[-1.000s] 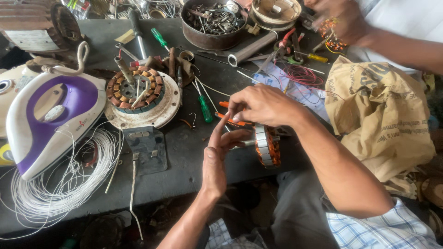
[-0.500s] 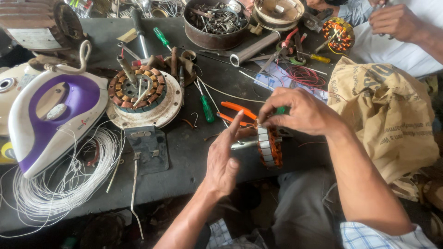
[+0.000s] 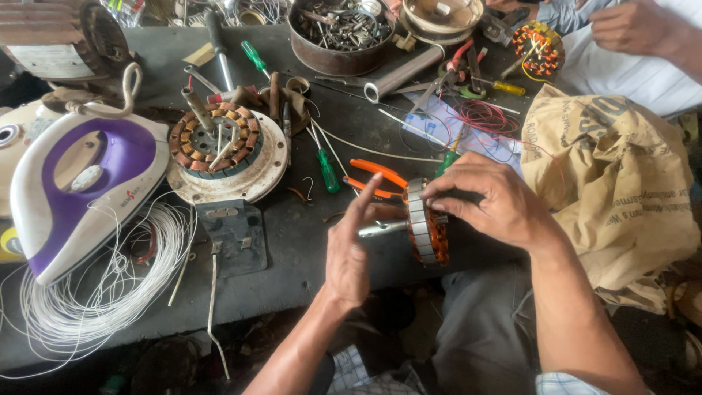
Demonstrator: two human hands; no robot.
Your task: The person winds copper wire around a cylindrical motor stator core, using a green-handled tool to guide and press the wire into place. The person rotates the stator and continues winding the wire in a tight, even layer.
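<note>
Since the earlier frame, the left hand (image 3: 349, 252) had shifted from beneath the motor stator (image 3: 426, 222) to its shaft (image 3: 382, 229), fingers loosely spread with the forefinger raised, touching the shaft rather than gripping it. The right hand (image 3: 488, 199) stayed clamped over the stator's top, holding it on edge at the counter (image 3: 292, 241) front. Orange-handled pliers (image 3: 374, 175) lay just behind it, a green screwdriver (image 3: 326, 170) nearby. A purple iron (image 3: 80, 186) sat far left above coiled white wire (image 3: 95, 292).
</note>
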